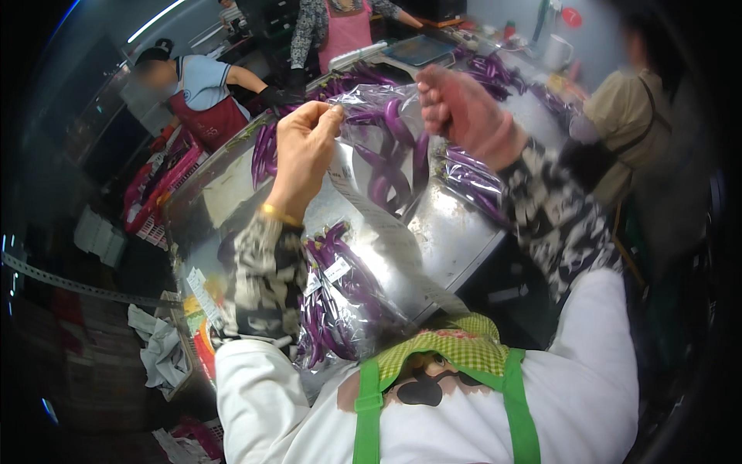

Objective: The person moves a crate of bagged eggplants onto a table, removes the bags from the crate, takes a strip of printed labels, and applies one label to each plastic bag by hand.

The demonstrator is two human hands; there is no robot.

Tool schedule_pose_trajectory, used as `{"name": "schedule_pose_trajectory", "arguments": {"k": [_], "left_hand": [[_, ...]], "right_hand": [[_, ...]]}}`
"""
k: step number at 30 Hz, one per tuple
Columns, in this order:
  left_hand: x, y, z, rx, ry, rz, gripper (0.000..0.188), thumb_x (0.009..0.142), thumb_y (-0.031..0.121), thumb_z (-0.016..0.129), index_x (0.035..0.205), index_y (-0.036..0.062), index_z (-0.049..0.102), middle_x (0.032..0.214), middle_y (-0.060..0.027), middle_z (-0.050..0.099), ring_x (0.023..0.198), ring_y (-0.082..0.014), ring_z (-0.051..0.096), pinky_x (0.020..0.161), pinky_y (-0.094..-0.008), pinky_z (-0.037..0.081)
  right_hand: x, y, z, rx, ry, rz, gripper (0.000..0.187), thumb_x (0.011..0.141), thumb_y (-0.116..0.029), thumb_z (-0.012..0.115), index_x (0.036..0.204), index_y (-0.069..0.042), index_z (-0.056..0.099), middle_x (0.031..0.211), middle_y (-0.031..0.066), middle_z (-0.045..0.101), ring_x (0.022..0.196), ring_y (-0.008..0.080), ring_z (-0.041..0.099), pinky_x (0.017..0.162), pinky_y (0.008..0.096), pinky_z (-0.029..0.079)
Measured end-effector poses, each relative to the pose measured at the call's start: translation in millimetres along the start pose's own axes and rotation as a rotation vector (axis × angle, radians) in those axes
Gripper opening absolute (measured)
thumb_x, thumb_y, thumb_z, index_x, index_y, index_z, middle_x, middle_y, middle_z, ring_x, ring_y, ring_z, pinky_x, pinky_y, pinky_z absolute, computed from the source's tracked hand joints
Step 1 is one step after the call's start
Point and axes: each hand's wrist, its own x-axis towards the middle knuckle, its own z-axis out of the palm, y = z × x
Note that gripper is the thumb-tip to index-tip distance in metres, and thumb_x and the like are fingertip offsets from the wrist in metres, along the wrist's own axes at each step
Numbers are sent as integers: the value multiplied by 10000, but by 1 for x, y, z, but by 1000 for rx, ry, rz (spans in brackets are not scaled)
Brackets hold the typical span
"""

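We see room for low-passing fingers over the counter's [457, 240] bare metal, just right of the frame's centre. A pale label strip [384, 226] slants across the middle, obstructing a straight sweep leftward. Bagged eggplants [340, 298] block the area left of lower centre; another bagged bunch [473, 179] lies right of centre. At upper centre, a clear bag [379, 96] takes up most of the gap between our left fingers [328, 117] and right fingers [433, 104].
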Motion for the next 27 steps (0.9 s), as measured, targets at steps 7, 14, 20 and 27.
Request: {"name": "schedule_pose_trajectory", "arguments": {"k": [7, 14, 20, 27], "left_hand": [[-1, 39, -5, 184, -7, -55, 239, 947, 146, 598, 768, -12, 617, 693, 23, 522, 614, -40, 448, 525, -221, 342], [4, 28, 14, 286, 82, 127, 169, 914, 100, 644, 821, -40, 620, 630, -69, 555, 597, -94, 531, 551, -256, 433], [-2, 38, 18, 200, 108, 462, 93, 880, -16, 664, 812, -28, 602, 682, -17, 545, 615, -61, 472, 537, -219, 375], [1, 59, 22, 184, 71, 625, 142, 980, 115, 597, 915, -7, 628, 742, 16, 542, 628, -20, 452, 535, -174, 329]], "right_hand": [[2, -14, -8, -31, -80, 45, 251, 951, -266, 611, 782, -122, 495, 611, -86, 429, 455, 25, 400, 435, 202, 355], [3, -4, -39, 262, -144, -23, 277, 897, -303, 685, 803, -91, 532, 652, -53, 456, 489, 27, 431, 438, 198, 351], [-7, -35, -24, 255, -296, -167, 255, 928, -304, 656, 842, -98, 533, 664, -73, 450, 496, 20, 401, 474, 205, 339], [-9, -63, -11, 240, -218, -165, 245, 914, -262, 660, 773, -130, 508, 602, -84, 404, 445, 25, 382, 442, 223, 324]]}}
